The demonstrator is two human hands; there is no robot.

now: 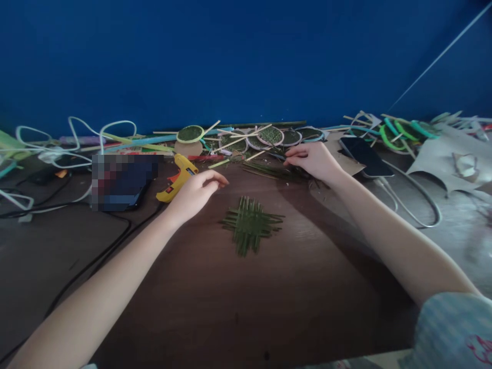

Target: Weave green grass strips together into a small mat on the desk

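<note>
A woven cross-shaped mat of dark green leaf strips [250, 224] lies flat on the brown table, with loose strip ends sticking out on all sides. Above and to its left hovers my left hand [202, 188], fingers stretched out and holding nothing. A yellow glue gun [177, 179] rests just behind that hand, partly covered by it. My right hand [313, 160] is at the pile of loose green strips [265, 170] farther back. Its thumb and fingers are pinched together at the strips; whether one is between them is too small to make out.
Round hoops filled with green weaving [271, 135] and thin wooden sticks line the blue wall. A black phone with a cable [367, 156] lies at right, near torn cardboard [442, 156]. A dark, partly blurred device [126, 182] and black cords [115, 246] are at left.
</note>
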